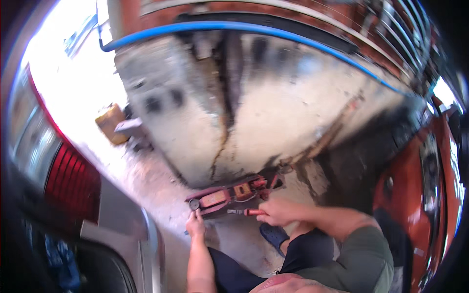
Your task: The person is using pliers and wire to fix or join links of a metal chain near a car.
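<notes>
Red jack [214,199] on flr [171,215] nr stained wall [278,102].

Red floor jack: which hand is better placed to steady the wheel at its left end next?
Likely the left hand: it is close by the wheel, while the right hand is farther off, gripping a red-handled tool.

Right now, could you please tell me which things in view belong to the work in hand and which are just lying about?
Likely in use:
- red-handled tool, held in the right hand
- red floor jack, its wheel at the left hand's fingers; contact unclear

Seemingly just lying about:
- yellow container
- pale block beside it
</notes>
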`<state>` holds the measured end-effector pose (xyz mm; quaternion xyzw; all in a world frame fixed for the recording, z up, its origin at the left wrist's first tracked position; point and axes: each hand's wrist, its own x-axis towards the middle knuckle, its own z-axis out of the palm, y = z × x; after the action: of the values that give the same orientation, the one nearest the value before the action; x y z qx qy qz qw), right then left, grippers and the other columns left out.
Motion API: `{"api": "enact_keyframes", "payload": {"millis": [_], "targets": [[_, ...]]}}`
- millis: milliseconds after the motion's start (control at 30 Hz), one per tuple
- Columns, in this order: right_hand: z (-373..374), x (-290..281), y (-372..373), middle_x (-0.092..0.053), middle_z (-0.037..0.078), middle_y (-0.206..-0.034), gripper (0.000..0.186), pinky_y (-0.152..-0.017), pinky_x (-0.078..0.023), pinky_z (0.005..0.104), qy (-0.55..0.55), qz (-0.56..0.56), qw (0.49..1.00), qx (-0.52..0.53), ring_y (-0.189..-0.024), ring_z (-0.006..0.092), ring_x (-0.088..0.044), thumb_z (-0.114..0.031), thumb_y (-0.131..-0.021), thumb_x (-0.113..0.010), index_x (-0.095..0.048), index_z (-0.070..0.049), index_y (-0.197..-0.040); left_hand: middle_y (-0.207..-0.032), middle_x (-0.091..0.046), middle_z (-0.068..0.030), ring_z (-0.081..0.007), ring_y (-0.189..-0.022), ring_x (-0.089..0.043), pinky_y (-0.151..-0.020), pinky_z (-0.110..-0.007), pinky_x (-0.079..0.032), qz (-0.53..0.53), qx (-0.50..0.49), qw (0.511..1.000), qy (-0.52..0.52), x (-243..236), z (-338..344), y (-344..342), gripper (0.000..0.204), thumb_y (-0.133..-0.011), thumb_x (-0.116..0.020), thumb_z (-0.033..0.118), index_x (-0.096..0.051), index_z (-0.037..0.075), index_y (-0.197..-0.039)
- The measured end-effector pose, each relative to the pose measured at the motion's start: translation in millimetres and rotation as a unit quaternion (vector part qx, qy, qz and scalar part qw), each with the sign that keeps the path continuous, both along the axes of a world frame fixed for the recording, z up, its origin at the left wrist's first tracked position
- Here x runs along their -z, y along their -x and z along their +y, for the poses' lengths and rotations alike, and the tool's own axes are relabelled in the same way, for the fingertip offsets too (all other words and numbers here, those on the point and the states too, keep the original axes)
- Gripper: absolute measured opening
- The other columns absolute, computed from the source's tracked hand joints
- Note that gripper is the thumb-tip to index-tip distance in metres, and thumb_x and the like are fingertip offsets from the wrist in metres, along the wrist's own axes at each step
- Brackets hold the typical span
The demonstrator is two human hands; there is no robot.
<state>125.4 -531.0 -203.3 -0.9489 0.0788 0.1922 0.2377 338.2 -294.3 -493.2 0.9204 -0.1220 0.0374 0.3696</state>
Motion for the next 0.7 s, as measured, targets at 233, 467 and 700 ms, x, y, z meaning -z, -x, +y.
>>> {"api": "enact_keyframes", "payload": {"millis": [233, 467, 700], "targets": [[62.8, 57.7, 6.5, -0.062, 0.005, -0.07, 0.035, -0.059, -0.048, 0.0347, -0.23, -0.007, 0.967, 0.107, -0.065, 0.0151, -0.062, -0.039, -0.102, -0.065, -0.066, -0.003, -0.099, -0.076, -0.07, -0.019, -0.0423, -0.073, -0.069, -0.065, -0.055, -0.053, -0.027, 0.016, 0.999, 0.029, -13.8, -23.7, -2.3, 0.038, -0.1, -0.061, 0.046, -0.068, 0.012, -0.086], [64.1, 93.4, 8.9, -0.067, 0.003, -0.077, 0.038, -0.066, -0.05, 0.034, -0.212, 0.101, 0.96, 0.151, -0.07, 0.0137, -0.062, -0.042, -0.102, -0.063, -0.067, -0.005, -0.095, -0.078, -0.071, -0.0198, -0.0416, -0.076, -0.071, -0.067, -0.055, -0.054, 0.019, -0.02, 0.997, 0.069, -3.6, -38.1, -6.9, 0.045, -0.102, -0.056, 0.049, -0.067, 0.008, -0.086], [59.9, 127.5, 17.9, -0.067, 0.001, -0.078, 0.039, -0.065, -0.049, 0.0316, -0.235, 0.102, 0.954, 0.157, -0.07, 0.0114, -0.06, -0.043, -0.101, -0.065, -0.068, -0.004, -0.096, -0.08, -0.071, -0.0185, -0.0414, -0.077, -0.07, -0.067, -0.054, -0.054, -0.012, -0.01, 0.988, 0.154, -18.5, -43.1, -2.7, 0.041, -0.103, -0.056, 0.048, -0.068, 0.011, -0.09]]}}
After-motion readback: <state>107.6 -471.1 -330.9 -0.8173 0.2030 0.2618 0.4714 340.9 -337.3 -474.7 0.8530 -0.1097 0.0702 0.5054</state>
